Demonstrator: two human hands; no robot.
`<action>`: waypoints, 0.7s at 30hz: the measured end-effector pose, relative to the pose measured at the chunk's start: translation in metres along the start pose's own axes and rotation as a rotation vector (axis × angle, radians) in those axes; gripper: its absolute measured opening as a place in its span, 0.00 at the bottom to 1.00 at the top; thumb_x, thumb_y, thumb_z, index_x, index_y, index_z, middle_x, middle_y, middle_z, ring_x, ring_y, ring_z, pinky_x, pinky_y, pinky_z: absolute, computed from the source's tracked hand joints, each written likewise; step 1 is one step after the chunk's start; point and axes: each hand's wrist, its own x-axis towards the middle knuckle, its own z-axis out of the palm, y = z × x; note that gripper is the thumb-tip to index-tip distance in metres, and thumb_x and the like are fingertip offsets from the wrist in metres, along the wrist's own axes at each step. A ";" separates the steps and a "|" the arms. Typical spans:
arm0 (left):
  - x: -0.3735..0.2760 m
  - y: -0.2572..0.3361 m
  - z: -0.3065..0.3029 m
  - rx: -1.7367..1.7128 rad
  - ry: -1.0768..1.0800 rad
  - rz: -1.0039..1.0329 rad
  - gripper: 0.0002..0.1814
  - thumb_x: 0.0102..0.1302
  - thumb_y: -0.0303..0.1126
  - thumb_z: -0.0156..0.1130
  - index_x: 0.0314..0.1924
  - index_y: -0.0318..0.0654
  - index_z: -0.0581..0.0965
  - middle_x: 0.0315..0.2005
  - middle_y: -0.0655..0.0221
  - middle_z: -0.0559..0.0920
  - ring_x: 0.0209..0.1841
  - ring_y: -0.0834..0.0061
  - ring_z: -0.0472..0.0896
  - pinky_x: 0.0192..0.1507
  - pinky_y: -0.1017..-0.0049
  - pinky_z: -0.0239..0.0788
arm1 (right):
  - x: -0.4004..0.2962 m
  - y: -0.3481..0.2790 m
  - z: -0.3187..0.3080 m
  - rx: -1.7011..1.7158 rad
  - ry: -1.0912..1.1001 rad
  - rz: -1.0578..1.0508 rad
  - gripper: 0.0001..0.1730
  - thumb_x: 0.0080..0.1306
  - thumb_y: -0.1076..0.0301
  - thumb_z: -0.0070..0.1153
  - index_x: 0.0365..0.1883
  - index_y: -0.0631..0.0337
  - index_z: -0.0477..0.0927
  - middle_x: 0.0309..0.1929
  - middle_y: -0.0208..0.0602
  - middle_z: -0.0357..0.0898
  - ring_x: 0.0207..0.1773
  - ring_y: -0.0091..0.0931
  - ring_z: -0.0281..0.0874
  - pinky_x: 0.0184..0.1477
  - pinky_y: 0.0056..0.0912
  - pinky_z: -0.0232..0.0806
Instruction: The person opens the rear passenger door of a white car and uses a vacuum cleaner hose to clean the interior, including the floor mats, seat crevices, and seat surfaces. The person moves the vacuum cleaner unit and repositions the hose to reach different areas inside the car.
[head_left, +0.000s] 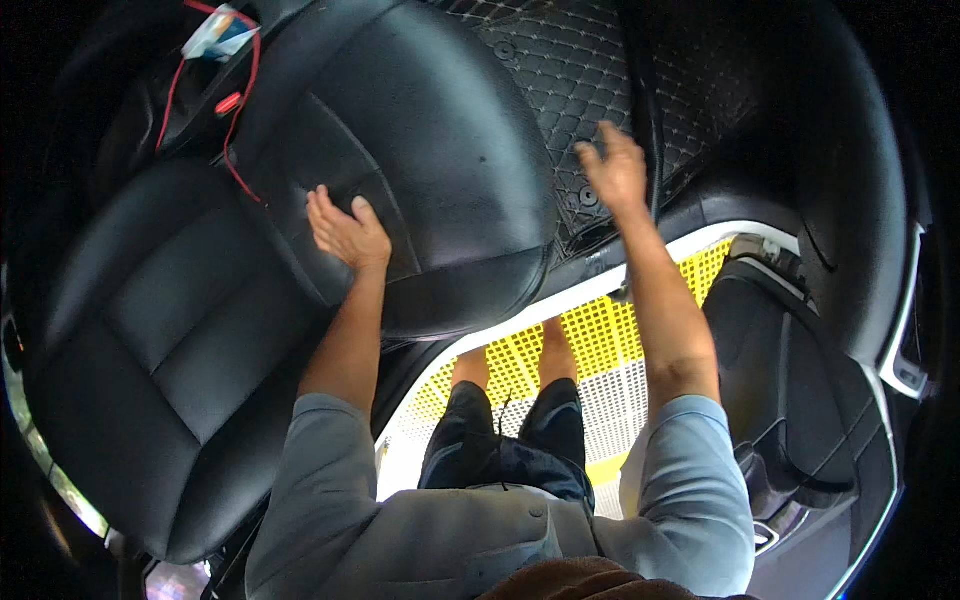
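Observation:
My left hand (349, 232) hovers over or rests on the black leather car seat cushion (457, 135), near where it meets the seat backrest (180, 337); contact cannot be told. Its fingers are spread and hold nothing. Out over the footwell, my right hand (619, 172) is held with fingers apart, above the quilted black floor mat (562, 82). Nothing is in that hand either. A small dark speck shows on the cushion.
A red cord (256, 71) runs down past a white and blue packet (219, 34) and a red seat belt buckle (228, 103). The white door sill (487, 334) curves before my legs. At right stands the open door (795, 405). Yellow and grey grating (600, 337) covers the ground.

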 end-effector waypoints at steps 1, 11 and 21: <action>0.003 -0.004 0.003 -0.004 0.019 0.034 0.35 0.72 0.52 0.47 0.73 0.40 0.62 0.73 0.54 0.62 0.75 0.54 0.57 0.74 0.54 0.43 | 0.004 0.035 -0.010 -0.067 0.139 -0.039 0.41 0.64 0.45 0.62 0.69 0.61 0.69 0.65 0.60 0.71 0.67 0.53 0.68 0.65 0.48 0.65; 0.015 -0.005 0.011 -0.030 -0.030 0.080 0.33 0.73 0.46 0.43 0.72 0.33 0.61 0.70 0.50 0.64 0.72 0.51 0.59 0.73 0.56 0.46 | 0.090 0.139 0.033 0.297 0.036 0.391 0.58 0.60 0.33 0.60 0.77 0.63 0.52 0.64 0.68 0.70 0.66 0.56 0.71 0.67 0.45 0.64; 0.006 -0.005 0.000 0.001 -0.061 0.053 0.34 0.75 0.47 0.41 0.72 0.30 0.60 0.70 0.49 0.63 0.73 0.51 0.58 0.74 0.57 0.45 | -0.112 0.119 -0.060 0.378 -0.709 0.224 0.47 0.62 0.58 0.66 0.77 0.46 0.57 0.49 0.60 0.82 0.54 0.49 0.82 0.55 0.42 0.73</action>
